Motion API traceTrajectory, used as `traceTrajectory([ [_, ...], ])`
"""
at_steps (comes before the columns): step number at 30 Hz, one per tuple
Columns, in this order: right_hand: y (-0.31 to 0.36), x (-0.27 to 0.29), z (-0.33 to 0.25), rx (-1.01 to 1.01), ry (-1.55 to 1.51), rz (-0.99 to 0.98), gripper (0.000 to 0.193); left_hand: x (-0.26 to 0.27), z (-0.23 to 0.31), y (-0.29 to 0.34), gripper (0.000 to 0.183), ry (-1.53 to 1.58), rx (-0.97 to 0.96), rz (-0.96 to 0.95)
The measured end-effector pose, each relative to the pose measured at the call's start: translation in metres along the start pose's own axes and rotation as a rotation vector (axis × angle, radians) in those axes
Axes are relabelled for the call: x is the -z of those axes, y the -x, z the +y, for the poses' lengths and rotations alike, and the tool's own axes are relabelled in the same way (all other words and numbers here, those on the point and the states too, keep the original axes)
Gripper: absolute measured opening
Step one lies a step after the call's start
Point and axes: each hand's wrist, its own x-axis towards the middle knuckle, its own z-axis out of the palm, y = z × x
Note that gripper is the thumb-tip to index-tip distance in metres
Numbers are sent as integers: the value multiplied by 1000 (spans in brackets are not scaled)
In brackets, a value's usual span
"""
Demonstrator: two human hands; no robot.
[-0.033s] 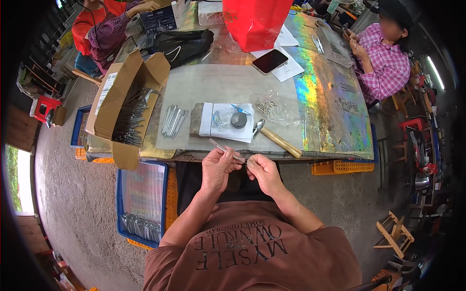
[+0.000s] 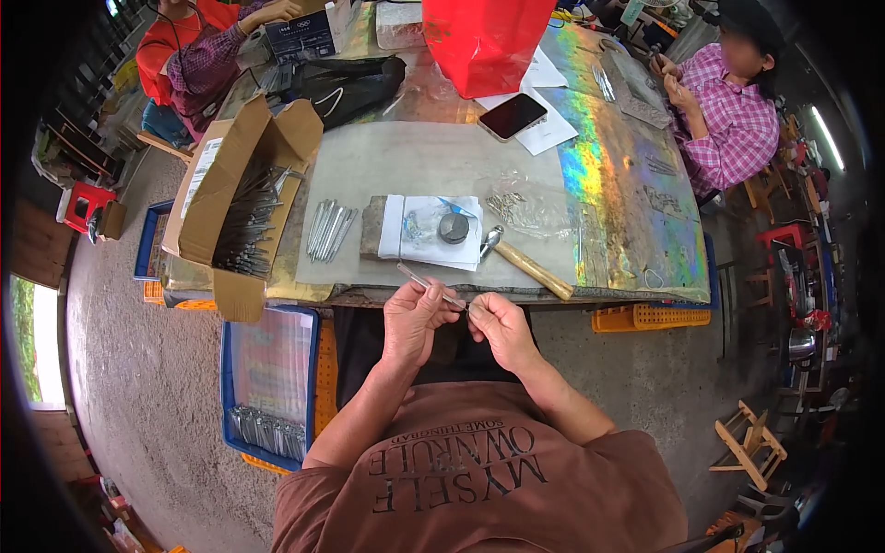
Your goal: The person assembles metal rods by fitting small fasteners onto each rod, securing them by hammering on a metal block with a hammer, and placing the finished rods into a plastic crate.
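My left hand (image 2: 413, 318) and my right hand (image 2: 498, 330) are together at the near edge of the table (image 2: 608, 290), just above my lap. Between them they pinch a thin metal rod (image 2: 426, 279); it slants up to the left from my right fingertips across my left fingers. Just beyond my hands, a stone block under white paper (image 2: 419, 230) carries a round dark disc (image 2: 453, 228). A wooden-handled hammer (image 2: 525, 264) lies to its right. A loose bundle of similar rods (image 2: 329, 229) lies to its left.
An open cardboard box (image 2: 241, 212) of rods sits at the table's left end, above a blue crate (image 2: 270, 387) on the floor. A clear bag of small parts (image 2: 521, 205), a phone (image 2: 513, 115) and a red bag (image 2: 484, 37) lie farther back. One person in pink plaid (image 2: 733, 115) and another in orange (image 2: 198, 46) work opposite.
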Motion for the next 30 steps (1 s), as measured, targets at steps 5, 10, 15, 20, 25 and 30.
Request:
traceTrajectory([
  [5, 0, -3, 2, 6, -27, 7, 14, -1, -4, 1, 12, 9, -23, 6],
  [10, 0, -7, 3, 34, -113, 43, 15, -4, -7, 3, 11, -68, -111, 17],
  [15, -1, -8, 5, 27, -196, 32, 15, -2, -11, 5, 12, -105, -148, -13],
  [20, -6, -9, 5, 30, -215, 60, 16, -3, -10, 2, 11, -154, -161, 19],
  [25, -10, -8, 11, 68, -116, 110, 16, -5, -10, -1, 12, -94, -142, 45],
  [30, -6, 7, 1, 101, 47, 121, 15, -8, -2, -8, 11, -88, -129, 89],
])
